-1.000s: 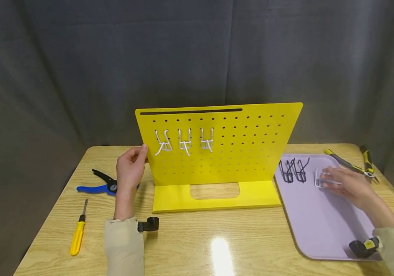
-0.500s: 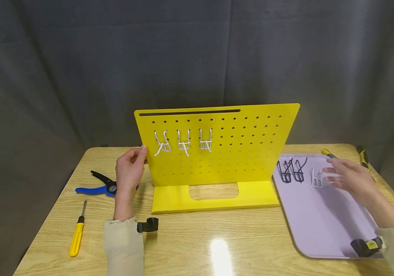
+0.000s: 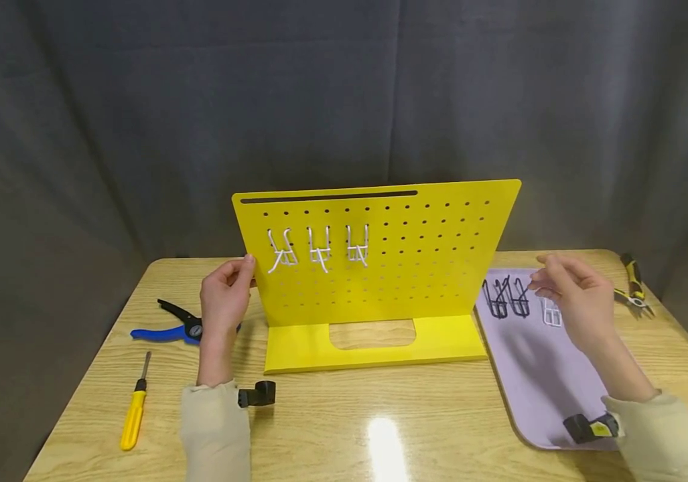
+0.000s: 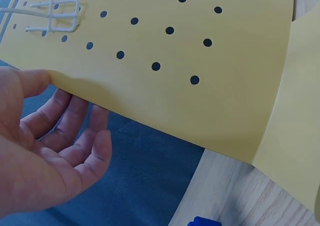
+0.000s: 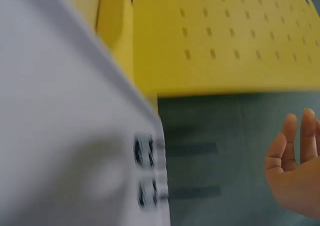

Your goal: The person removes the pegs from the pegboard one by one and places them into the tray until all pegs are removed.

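My left hand [image 3: 225,294] grips the left edge of a yellow pegboard [image 3: 428,288], thumb on the front and fingers behind. Three white wire hooks [image 3: 319,251] hang in a row on the board's upper left; one shows in the left wrist view as a white hook [image 4: 62,16]. My right hand [image 3: 585,301] is raised over the lilac tray [image 3: 518,395], fingers loosely bent and holding nothing. In the right wrist view that hand [image 5: 295,171] appears beyond the board's edge. A white hook [image 3: 551,314], partly hidden by the right hand, lies beside black wire hooks [image 3: 497,306] in the tray.
Left of the board lies a plier-like tool with a blue handle [image 3: 159,333]. A yellow-handled screwdriver [image 3: 132,422] is nearer the front. Pliers [image 3: 636,276] with yellow and black handles lie behind the tray's right corner, partly hidden. A dark curtain [image 3: 344,87] hangs behind the table.
The right hand has let go of the white hook in the tray, drawn back rightward, then risen and moved left above it. The left hand keeps holding the pegboard's edge.
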Tool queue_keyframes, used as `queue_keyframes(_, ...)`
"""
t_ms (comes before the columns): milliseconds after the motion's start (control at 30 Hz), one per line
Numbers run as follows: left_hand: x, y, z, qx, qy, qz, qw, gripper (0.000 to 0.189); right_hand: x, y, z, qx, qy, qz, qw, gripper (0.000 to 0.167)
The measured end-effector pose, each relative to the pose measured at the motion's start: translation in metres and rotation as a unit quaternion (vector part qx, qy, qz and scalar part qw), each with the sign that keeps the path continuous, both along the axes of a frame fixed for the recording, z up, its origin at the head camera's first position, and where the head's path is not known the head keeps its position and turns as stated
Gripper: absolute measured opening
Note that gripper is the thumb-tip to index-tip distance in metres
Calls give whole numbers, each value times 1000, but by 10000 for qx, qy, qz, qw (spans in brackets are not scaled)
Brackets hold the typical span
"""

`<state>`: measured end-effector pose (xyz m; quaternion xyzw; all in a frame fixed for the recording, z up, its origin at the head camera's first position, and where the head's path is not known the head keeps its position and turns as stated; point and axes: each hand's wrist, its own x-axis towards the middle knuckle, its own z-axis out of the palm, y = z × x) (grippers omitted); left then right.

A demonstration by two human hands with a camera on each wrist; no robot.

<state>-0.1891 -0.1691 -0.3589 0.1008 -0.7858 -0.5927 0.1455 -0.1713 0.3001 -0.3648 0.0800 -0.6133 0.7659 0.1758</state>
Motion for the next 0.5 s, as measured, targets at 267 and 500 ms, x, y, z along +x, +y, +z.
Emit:
queue_keyframes(267,1,1,2,-18,-58,41,10000,47,-7,-61,-28,955,-432,649,9924,17)
queue_keyframes(500,2,0,2,-60,-64,56,9999,47,-13,-112,-29,1627,-417,739,9830,30)
